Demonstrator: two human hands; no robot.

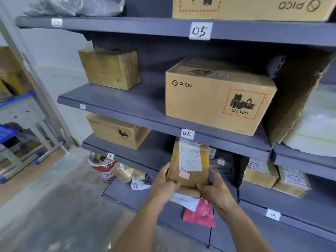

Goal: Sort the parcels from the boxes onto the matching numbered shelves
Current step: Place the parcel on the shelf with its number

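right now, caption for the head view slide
Left hand and right hand hold a brown parcel below shelf tag 08.

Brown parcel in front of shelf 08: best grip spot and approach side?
The lower corners, one hand from each side, as the left hand and right hand hold the parcel now. It is flat and upright, label toward the camera; side grips low down leave the label uncovered.

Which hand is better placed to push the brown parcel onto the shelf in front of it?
Probably the left hand: it grips only the brown parcel. The right hand also seems to pin the pink mailer beneath it.
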